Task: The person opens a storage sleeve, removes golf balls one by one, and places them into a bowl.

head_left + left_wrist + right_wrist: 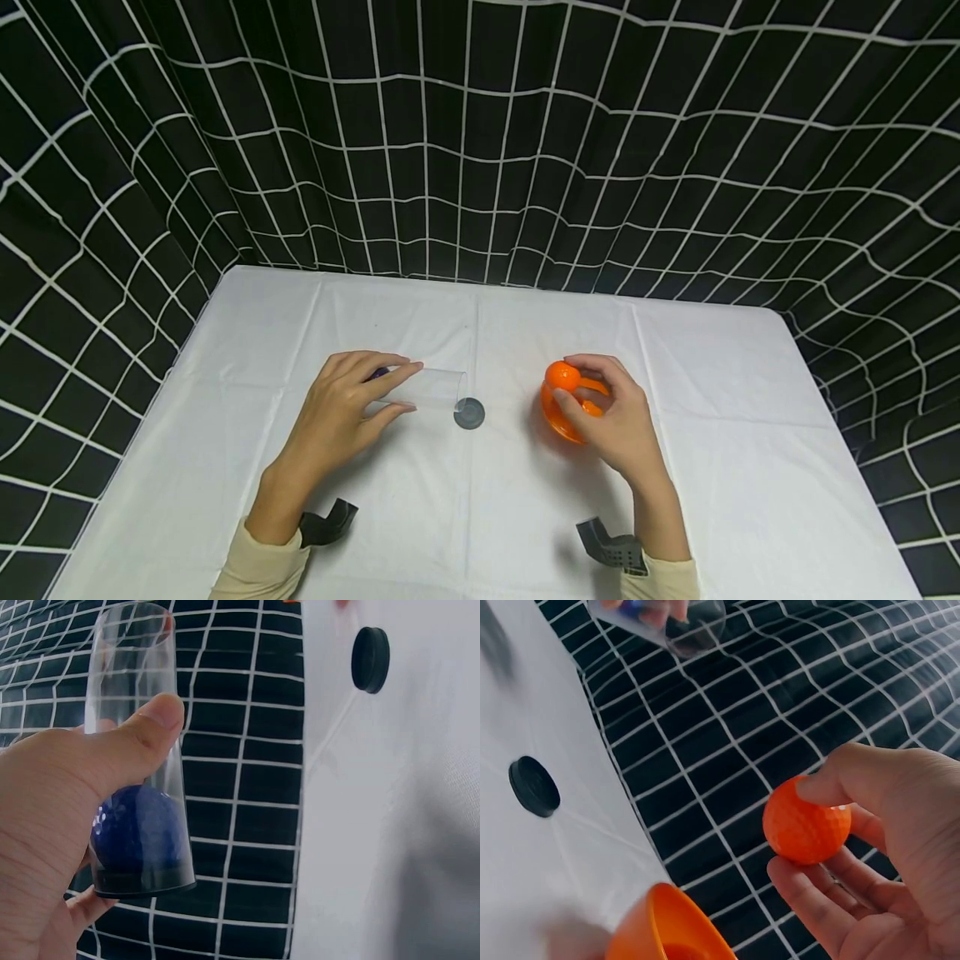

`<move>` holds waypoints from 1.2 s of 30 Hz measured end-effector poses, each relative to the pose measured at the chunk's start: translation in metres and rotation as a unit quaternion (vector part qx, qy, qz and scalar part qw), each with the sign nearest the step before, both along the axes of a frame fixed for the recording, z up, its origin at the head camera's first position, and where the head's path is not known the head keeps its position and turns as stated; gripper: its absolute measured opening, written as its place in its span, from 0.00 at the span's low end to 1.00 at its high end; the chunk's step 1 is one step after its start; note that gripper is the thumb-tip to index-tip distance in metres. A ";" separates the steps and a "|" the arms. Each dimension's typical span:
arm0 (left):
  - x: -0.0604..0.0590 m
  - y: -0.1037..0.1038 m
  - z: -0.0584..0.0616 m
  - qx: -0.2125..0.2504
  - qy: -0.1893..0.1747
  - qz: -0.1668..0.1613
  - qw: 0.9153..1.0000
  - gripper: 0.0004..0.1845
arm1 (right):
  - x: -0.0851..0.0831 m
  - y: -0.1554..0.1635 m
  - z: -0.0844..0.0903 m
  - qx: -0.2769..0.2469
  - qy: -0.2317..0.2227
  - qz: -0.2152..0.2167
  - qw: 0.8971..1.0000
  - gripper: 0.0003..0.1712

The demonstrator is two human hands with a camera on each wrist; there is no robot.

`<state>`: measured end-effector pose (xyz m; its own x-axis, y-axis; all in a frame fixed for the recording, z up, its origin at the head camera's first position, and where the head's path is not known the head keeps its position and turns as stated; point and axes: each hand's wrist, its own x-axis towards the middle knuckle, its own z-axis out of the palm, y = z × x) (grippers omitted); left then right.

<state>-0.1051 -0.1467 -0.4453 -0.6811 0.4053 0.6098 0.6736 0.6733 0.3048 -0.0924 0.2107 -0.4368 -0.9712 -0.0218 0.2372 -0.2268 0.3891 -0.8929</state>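
My left hand grips a clear plastic tube, its open end pointing right in the head view. A dark blue golf ball sits at the tube's closed, dark-based end. My right hand pinches an orange golf ball between thumb and fingers, above an orange bowl. Something orange also shows inside the bowl, partly hidden by the hand. Between the two hands a round dark cap lies on the table, close below the tube's open end in the head view.
A white cloth covers the table. Black curtains with a white grid stand behind it and along both sides. A dark wrist mount is on the left wrist, and another mount on the right.
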 end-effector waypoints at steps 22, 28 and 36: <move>0.000 0.002 -0.001 0.003 0.000 -0.003 1.000 0.28 | 0.003 0.018 0.002 0.135 -0.007 0.011 0.991 0.21; -0.001 0.002 0.000 0.002 -0.002 -0.006 1.000 0.28 | 0.004 0.020 0.004 0.171 -0.017 0.009 0.985 0.20; 0.000 0.002 0.000 0.001 -0.002 -0.002 1.000 0.28 | 0.006 0.020 0.003 0.210 -0.015 0.011 0.978 0.20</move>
